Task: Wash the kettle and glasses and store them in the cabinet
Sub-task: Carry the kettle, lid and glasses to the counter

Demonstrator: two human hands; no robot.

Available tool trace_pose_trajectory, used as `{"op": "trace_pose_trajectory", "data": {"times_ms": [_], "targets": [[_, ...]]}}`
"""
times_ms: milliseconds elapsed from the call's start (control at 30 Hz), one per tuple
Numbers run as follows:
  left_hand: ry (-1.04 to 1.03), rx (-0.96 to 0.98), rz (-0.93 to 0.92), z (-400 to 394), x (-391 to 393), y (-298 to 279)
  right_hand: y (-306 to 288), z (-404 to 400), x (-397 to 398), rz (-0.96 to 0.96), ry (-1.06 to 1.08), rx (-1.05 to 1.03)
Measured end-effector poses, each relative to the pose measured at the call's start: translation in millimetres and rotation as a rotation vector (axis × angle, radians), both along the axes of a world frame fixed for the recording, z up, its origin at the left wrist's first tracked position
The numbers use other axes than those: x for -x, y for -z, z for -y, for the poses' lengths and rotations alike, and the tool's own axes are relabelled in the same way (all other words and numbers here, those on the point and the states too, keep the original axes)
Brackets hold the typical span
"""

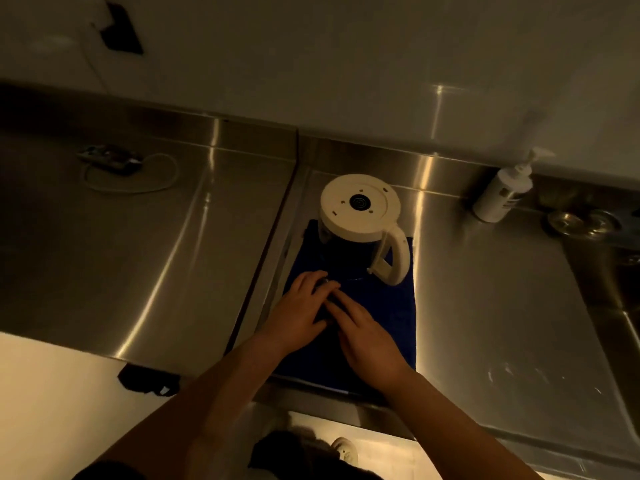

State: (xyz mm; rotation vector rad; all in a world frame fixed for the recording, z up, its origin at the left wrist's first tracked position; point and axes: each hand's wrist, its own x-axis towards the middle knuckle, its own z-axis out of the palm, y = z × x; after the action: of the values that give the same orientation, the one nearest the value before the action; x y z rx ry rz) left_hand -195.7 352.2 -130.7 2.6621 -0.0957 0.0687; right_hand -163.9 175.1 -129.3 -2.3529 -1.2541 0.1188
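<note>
Kettle (360,220) stood upturned on the blue cloth (398,306) — draining; left hand (298,317) and right hand (367,337) cupped a small dark object, unidentifiable — probably a glass needing inverting beside it.

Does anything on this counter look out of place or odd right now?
Only the kettle: it stands upside down on the blue towel, base up, likely draining on purpose. Whitish smears mark the steel counter at right. Nothing looks spilled or broken.

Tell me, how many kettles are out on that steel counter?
1. The kettle stands upside down on the blue towel, just beyond both hands. Others may sit out of view.
</note>
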Motion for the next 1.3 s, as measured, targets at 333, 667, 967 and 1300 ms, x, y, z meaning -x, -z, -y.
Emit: {"op": "trace_pose_trajectory", "data": {"times_ms": [333,667,967,1300], "targets": [[-0.118,0.073,-0.051,-36,21,1,-2,-36,0,-0.037,-0.032,-0.005],[-0.034,-0.112,-0.134,-59,23,16,13,-66,7,-0.142,0.084,0.011],[0.075,-0.083,-0.074,-52,4,7,9,-66,20,-0.078,0.139,-0.077],[0.089,0.14,-0.064,-39,-5,5,-6,-50,20,0.128,0.094,-0.054]]}}
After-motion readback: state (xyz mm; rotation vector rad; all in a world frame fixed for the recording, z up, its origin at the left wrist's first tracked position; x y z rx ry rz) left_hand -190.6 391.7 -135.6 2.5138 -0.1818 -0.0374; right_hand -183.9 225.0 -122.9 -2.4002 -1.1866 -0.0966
